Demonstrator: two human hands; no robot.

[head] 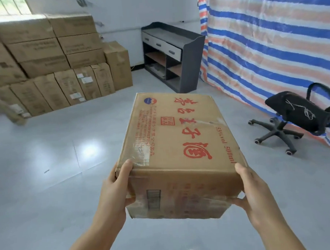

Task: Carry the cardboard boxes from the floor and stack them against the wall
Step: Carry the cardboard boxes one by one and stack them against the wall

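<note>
Both hands are gripping the cardboard box [177, 143] off the floor, the left hand [114, 191] and right hand [256, 190] clasping its near corners, fingers partly hiding underneath. Beyond, stacked boxes [49, 60] are blurring against the far wall, labels unreadable

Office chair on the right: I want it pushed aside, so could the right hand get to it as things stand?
Probably not yet. The right hand grips the cardboard box together with the left hand, and the office chair stands apart across open floor.
</note>
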